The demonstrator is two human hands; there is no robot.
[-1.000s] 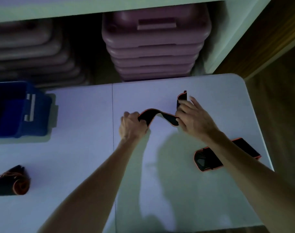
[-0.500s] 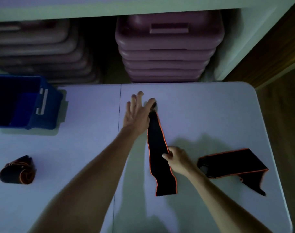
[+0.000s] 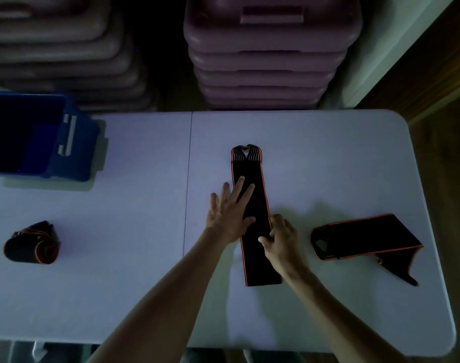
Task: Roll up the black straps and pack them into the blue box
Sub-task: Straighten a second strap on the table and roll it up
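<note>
— While the long black strap with orange edging (image 3: 252,205) lies stretched out flat on the white folding table (image 3: 134,205), what are the hands doing with it?

— The left hand (image 3: 230,213) is spread open, palm down, fingers splayed; it presses on the strap's left side about midway along its length. The right hand (image 3: 282,241) is curled at the strap's right edge a little nearer the person, thumb and fingers pinching the fabric there.

— Which way does the strap run?

— Away from the person, near end squared off, far end finishing in a ribbed, rounded tab.

— And the other straps?

— A second black, orange-trimmed strap (image 3: 365,239) lies loosely folded to the right, well apart from the hands, one corner trailing toward the table's right edge. A rolled-up black strap with orange showing at its coils (image 3: 32,243) sits far to the left.

— Where is the box?

— The blue plastic box (image 3: 74,148) stands at the far left corner of the table, partly cut off by the frame. Its inside is too dark to tell what it holds. Behind the table are stacked mauve plastic cases (image 3: 270,61).
</note>
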